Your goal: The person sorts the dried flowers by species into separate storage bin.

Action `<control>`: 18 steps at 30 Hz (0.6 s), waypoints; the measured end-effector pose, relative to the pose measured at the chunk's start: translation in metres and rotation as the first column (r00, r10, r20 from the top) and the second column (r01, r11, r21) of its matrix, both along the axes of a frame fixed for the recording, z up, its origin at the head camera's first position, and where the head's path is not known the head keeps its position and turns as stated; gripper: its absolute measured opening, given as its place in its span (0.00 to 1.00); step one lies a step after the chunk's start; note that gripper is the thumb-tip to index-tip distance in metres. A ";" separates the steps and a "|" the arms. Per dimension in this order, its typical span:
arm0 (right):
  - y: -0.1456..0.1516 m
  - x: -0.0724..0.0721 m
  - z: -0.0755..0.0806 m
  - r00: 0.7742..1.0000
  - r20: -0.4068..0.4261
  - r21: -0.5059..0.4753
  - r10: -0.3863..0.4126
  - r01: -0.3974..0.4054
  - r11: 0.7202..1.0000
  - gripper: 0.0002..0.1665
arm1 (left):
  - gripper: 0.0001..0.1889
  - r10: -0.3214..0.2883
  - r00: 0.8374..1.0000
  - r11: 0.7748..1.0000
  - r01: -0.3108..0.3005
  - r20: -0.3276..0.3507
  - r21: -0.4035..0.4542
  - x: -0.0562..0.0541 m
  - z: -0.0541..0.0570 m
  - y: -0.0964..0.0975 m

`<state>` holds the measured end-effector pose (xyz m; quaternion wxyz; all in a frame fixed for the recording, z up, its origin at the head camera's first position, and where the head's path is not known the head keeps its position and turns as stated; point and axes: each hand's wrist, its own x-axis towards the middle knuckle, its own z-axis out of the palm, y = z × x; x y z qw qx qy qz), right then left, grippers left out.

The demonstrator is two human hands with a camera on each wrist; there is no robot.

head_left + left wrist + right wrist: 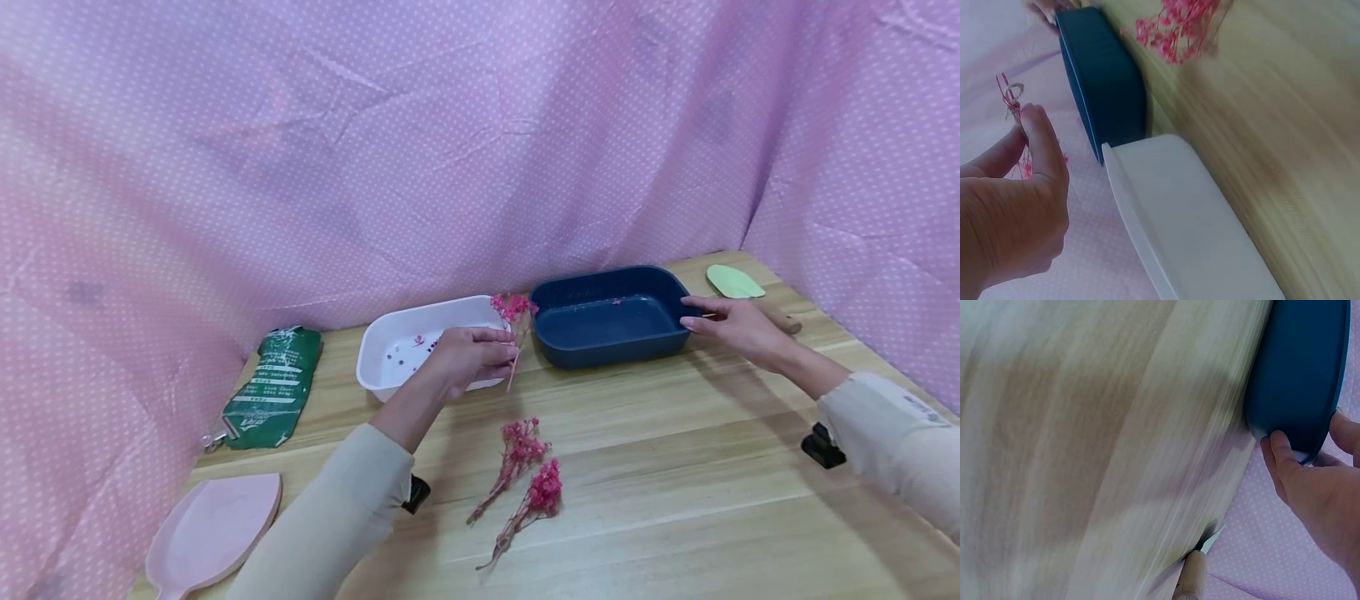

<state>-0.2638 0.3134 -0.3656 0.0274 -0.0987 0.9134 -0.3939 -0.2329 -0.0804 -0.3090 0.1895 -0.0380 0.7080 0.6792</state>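
Note:
My left hand (468, 358) pinches the stem of a pink dried-flower sprig (513, 308) between thumb and fingers. It is above the right end of a white tub (369, 377), where small dark bits and a pink piece lie. In the left wrist view, a thin tie loops round the stem (1012, 103). At the right end of a dark blue tub (611, 352), my right hand (742, 332) holds the rim, with fingers against the end wall in the right wrist view. A tiny pink piece lies inside that tub. Two more pink sprigs (519, 450) lie on the table in front.
To the left lie a green packet (273, 387) with white print and a pink scoop-shaped piece (213, 529). Beyond my right hand sits a pale green blade (733, 282) with a wooden handle (1191, 578). A pink dotted cloth (450, 150) hangs behind the wooden table (675, 483).

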 end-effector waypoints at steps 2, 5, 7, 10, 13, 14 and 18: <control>0.000 0.000 0.001 1.000 0.003 -0.005 0.004 -0.004 1.000 0.39 | 0.15 0.003 1.000 1.000 -0.003 0.007 0.001 -0.006 0.000 0.002; 0.000 0.000 0.001 1.000 0.001 -0.001 0.008 -0.008 1.000 0.39 | 0.16 0.004 1.000 1.000 -0.004 0.023 0.010 -0.014 -0.001 0.007; 0.000 0.000 0.001 1.000 0.000 0.003 0.003 -0.003 1.000 0.38 | 0.16 0.009 1.000 1.000 -0.010 0.028 0.011 -0.019 -0.002 0.011; 0.000 0.000 0.001 1.000 -0.001 0.007 0.000 0.000 1.000 0.39 | 0.16 0.027 0.999 0.999 -0.027 0.042 0.016 -0.028 -0.003 0.021; -0.001 0.000 0.001 1.000 0.001 0.010 0.000 0.000 1.000 0.39 | 0.16 0.072 0.996 0.996 -0.074 0.053 0.038 -0.036 -0.002 0.033; -0.001 -0.001 0.001 1.000 0.000 0.018 -0.003 0.003 1.000 0.39 | 0.17 0.093 0.994 0.994 -0.095 0.057 0.044 -0.039 -0.002 0.037; -0.002 -0.001 0.001 1.000 0.000 0.033 0.001 -0.001 0.999 0.38 | 0.17 0.188 0.981 0.978 -0.192 0.054 0.084 -0.048 0.000 0.052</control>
